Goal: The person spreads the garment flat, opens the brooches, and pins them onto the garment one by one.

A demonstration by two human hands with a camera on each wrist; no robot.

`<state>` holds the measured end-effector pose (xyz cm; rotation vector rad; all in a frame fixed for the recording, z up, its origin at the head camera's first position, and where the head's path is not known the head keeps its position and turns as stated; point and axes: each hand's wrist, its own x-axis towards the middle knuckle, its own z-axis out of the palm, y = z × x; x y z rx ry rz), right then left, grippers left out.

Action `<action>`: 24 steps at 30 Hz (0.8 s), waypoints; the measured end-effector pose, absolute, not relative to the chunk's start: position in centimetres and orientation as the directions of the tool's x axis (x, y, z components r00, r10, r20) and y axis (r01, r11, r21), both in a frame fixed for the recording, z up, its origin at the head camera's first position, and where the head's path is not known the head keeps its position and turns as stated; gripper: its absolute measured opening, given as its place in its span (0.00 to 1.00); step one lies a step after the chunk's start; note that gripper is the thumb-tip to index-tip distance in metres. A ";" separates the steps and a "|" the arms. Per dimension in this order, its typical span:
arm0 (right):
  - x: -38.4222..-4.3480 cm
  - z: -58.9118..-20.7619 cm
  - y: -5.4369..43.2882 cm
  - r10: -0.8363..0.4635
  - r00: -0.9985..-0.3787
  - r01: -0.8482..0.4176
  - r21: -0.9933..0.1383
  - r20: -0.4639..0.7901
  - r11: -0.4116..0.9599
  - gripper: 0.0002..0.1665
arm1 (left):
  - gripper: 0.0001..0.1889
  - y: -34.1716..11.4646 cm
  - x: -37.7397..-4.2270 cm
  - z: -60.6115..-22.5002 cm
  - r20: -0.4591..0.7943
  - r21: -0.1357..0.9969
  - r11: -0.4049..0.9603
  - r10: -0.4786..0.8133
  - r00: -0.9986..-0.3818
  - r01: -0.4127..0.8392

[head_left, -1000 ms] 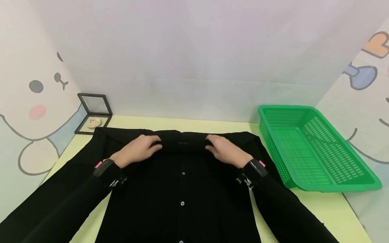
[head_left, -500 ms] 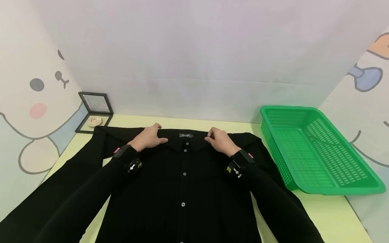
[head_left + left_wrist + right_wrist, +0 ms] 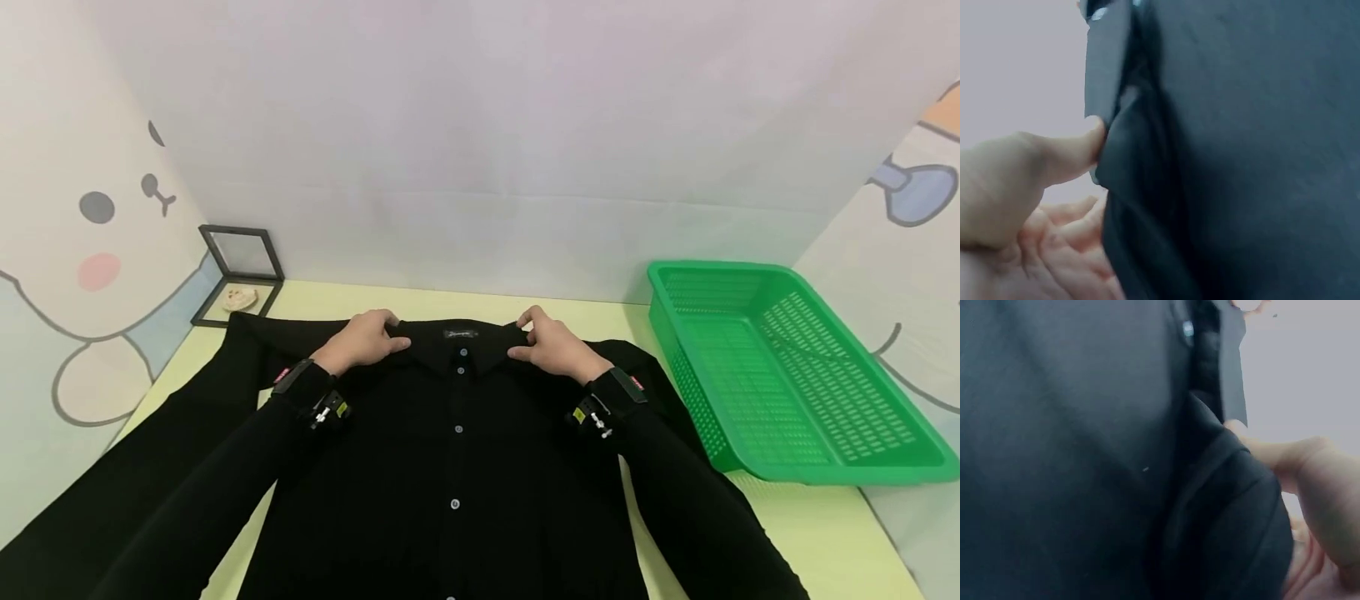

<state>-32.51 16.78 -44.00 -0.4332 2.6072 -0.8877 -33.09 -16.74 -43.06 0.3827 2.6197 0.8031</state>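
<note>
From my station I am seeing the collar point(image 3: 435, 358) lying directly between the two hands, at the far end of the shirt point(image 3: 517, 475), which is spreading over the table point(image 3: 817, 533). The shirt's long axis is running from that far end straight back toward the person, with the row of buttons point(image 3: 458, 429) marking its middle, so I am finding neither hand clearly nearer: the left hand point(image 3: 360, 340) is working at one side of the collar and the right hand point(image 3: 557, 346) at the other, about evenly. As I am reading the wrist views, each hand is pinching cloth there, the thumb pressing on the near face and the fingers going behind; most of the right fingers are hiding behind the fabric, so I am not able to tell how far they are curling. The shirt is looking plain black, lying front up, with small pale buttons and a dark label point(image 3: 461, 334) showing inside the neck. Its body is lying fairly smooth, while the cloth beside both thumbs is bunching into soft folds. On the left, a sleeve point(image 3: 213, 392) is slanting out and down toward the near edge; on the right, the other is running beside the green basket point(image 3: 840, 476), the arm partly covering it.
</note>
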 end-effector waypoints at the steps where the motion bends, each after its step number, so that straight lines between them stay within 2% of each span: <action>1: -32.5 -44.0 16.8 -0.390 -0.895 -0.183 -0.620 -0.216 0.763 0.22 | 0.26 -16.7 -33.0 -43.1 -0.257 0.578 0.802 0.350 -0.901 0.147; 5: -32.3 -44.2 16.9 -0.386 -0.902 -0.218 -0.569 -0.193 0.793 0.14 | 0.26 -16.2 -32.7 -43.3 -0.189 0.580 0.798 0.325 -0.927 0.161; 12: -32.0 -44.3 17.6 -0.335 -0.888 -0.144 -0.503 -0.313 0.852 0.23 | 0.33 -15.8 -32.2 -43.2 -0.199 0.517 0.824 0.378 -0.904 0.231; 15: -31.4 -44.1 18.3 -0.309 -0.897 -0.127 -0.484 -0.318 0.866 0.24 | 0.39 -16.1 -32.8 -43.6 -0.267 0.492 0.837 0.407 -0.874 0.240; 17: -30.9 -43.8 19.0 -0.282 -0.914 -0.128 -0.451 -0.291 0.883 0.25 | 0.44 -16.9 -33.9 -45.0 -0.324 0.470 0.847 0.427 -0.844 0.249; 20: -30.3 -43.1 20.2 -0.215 -0.931 -0.086 -0.396 -0.295 0.914 0.29 | 0.52 -19.2 -36.3 -49.4 -0.365 0.447 0.845 0.473 -0.802 0.294; 22: -30.1 -42.6 21.0 -0.164 -0.926 -0.039 -0.349 -0.339 0.936 0.33 | 0.54 -20.6 -37.4 -51.7 -0.359 0.453 0.837 0.486 -0.797 0.307; 24: -30.2 -42.4 21.7 -0.120 -0.903 0.012 -0.302 -0.412 0.953 0.35 | 0.53 -21.1 -37.3 -51.5 -0.351 0.455 0.843 0.464 -0.813 0.285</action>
